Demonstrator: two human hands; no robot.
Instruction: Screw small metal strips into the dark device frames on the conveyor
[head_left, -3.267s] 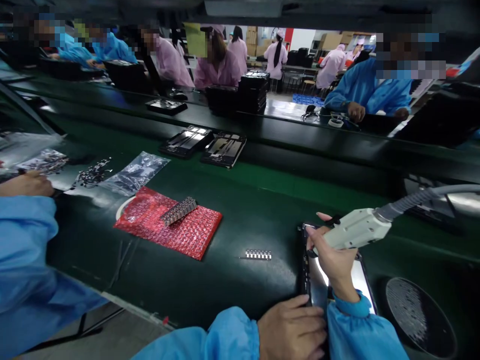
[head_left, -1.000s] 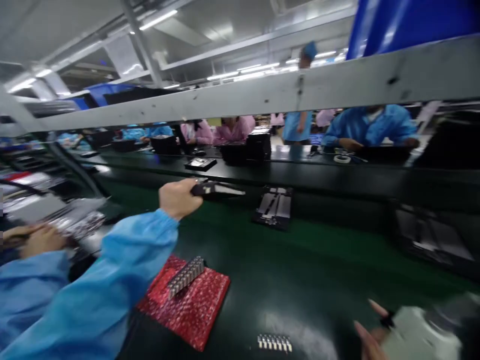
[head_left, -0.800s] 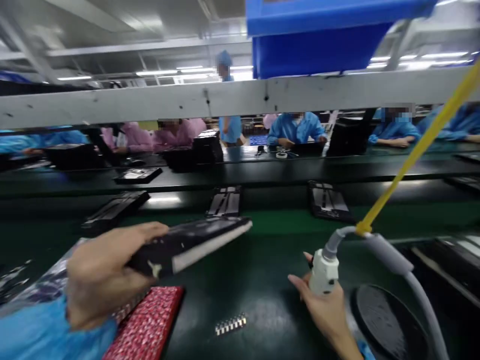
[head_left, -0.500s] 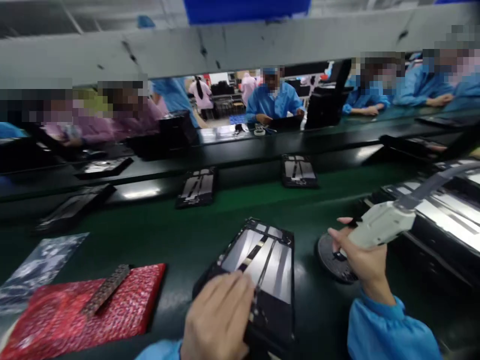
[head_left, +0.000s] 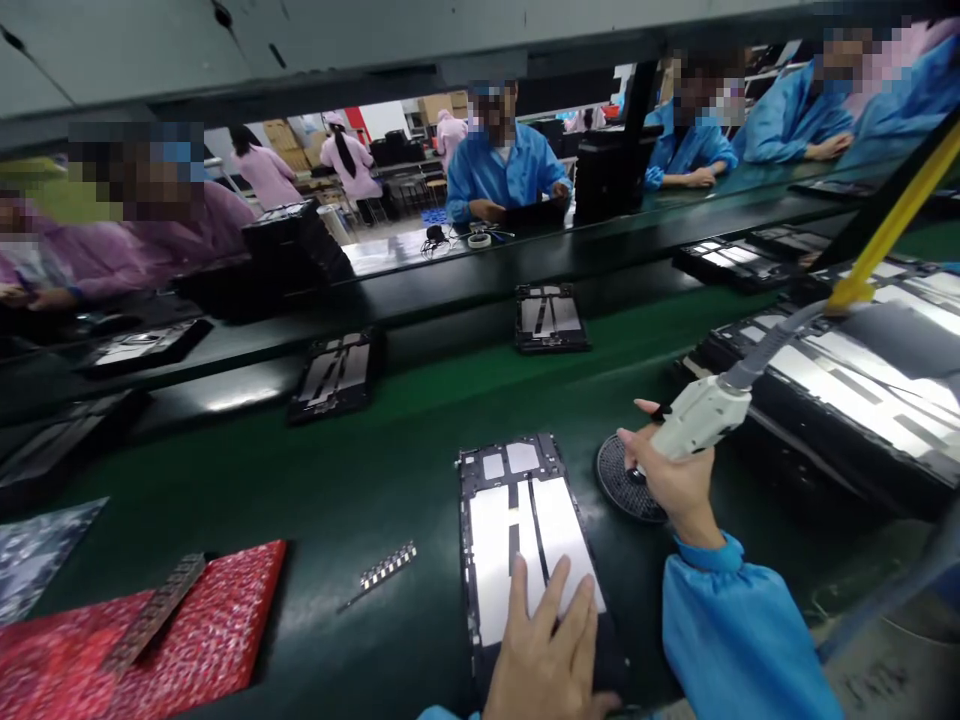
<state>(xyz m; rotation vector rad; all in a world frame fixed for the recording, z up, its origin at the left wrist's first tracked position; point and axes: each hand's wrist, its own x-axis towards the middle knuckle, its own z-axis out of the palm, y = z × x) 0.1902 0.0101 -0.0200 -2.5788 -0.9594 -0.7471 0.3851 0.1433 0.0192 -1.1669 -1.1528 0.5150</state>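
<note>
My left hand (head_left: 544, 645) lies with fingers spread on the lower part of an opened tablet (head_left: 491, 560). Two bright silver batteries and dark ribbon strips show inside its black frame. In my right hand (head_left: 679, 485) is a white electric screwdriver (head_left: 701, 418), with a grey cable running up from its end. Its lower end is over a round black dish (head_left: 622, 480) right of the tablet; I cannot make out whether the tip touches it. Left of the tablet lies a thin strip with a row of small light pieces (head_left: 388, 565).
A red bubble-wrap bag (head_left: 217, 630) with a dark strip (head_left: 157, 610) across it lies at the left. Stacked opened tablets (head_left: 862, 400) stand at the right. Further tablets (head_left: 551, 318) lie along the green belt. Co-workers sit across the line; a grey beam (head_left: 300, 60) spans above.
The tablet has turned upright to my view, and my left fingers have spread flat on it. The small strip now shows on the table. My right hand stays at the dish; the view has shifted.
</note>
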